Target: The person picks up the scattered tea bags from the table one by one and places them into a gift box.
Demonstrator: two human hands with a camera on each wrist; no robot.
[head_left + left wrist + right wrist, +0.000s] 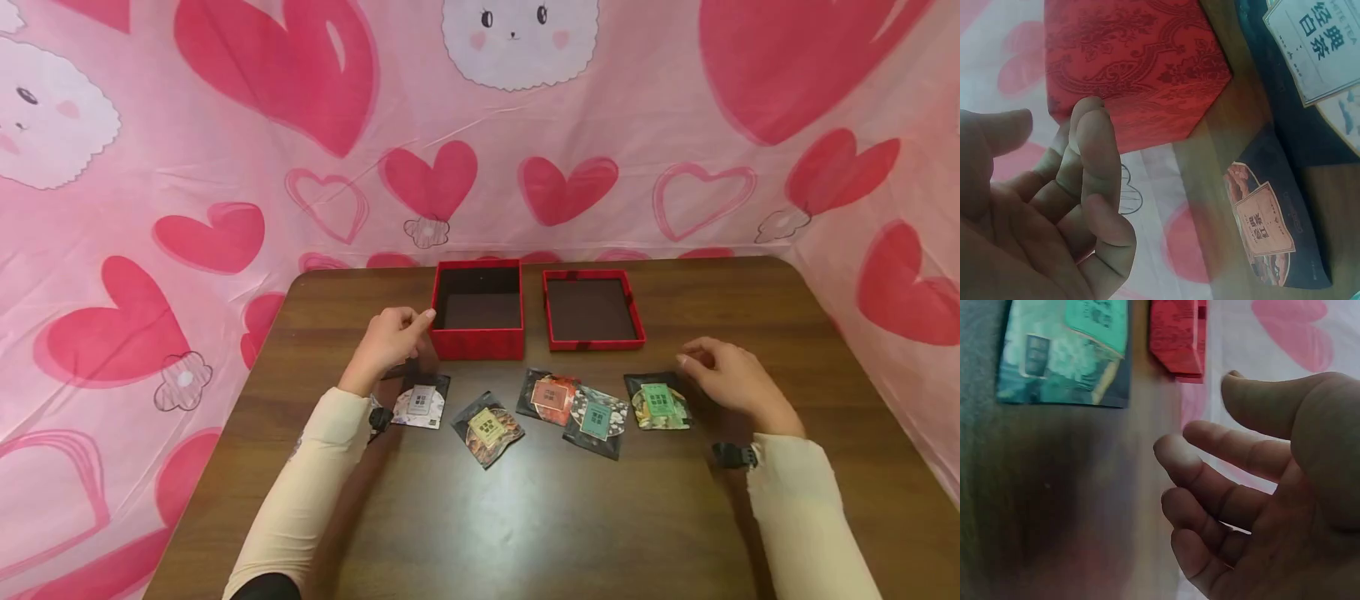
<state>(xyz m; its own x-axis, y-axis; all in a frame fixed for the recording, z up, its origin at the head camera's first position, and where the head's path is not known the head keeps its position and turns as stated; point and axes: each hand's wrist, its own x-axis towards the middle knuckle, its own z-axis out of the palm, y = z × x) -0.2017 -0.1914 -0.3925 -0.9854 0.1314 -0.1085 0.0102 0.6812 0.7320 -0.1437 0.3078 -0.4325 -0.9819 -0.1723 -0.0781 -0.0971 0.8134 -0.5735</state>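
Note:
My left hand (392, 340) hovers by the left side of an uncovered red box (478, 344) with a dark inside. In the left wrist view its fingers are loosely bent, near the patterned box wall (1135, 75); whether they touch it I cannot tell. Below that hand lies a tea sachet with a white label (420, 403). Over on the right, my right hand (731, 377) holds nothing, its fingers relaxed, beside a green-label sachet (660, 402). Between these two lie sachets with a yellow label (489, 427), a red label (550, 396) and a teal label (596, 422).
The box's red lid (592, 310) lies inner side up to the right of the box. A brown wooden table (480, 533) bears everything. Behind it hangs a pink cloth (495, 125) with hearts. The teal-label sachet overlaps the red-label one.

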